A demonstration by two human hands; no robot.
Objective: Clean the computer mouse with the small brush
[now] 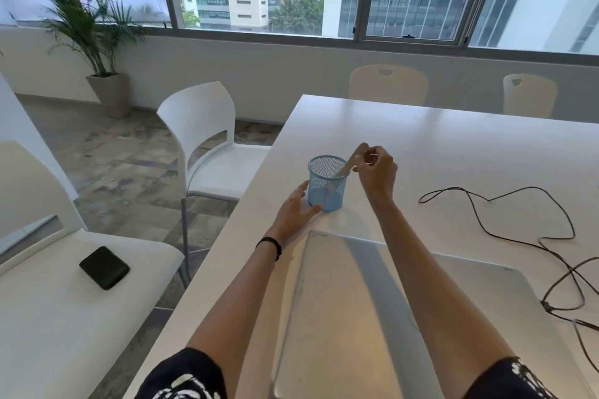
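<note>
A blue mesh cup (326, 185) stands on the white table (453, 146) beyond a closed laptop. A small brush with a pale wooden handle (348, 162) leans inside it, its bristle end hidden down in the cup. My right hand (376, 172) pinches the top of the handle above the cup's right rim. My left hand (295, 208) lies with spread fingers against the cup's left side and base. No computer mouse shows in the view.
A closed silver laptop (405, 317) lies before me. A black cable (525, 233) loops over the table's right part. White chairs (207, 136) stand at the left; one seat holds a black wallet-like object (104, 267). Two more chairs (389, 84) stand behind the table.
</note>
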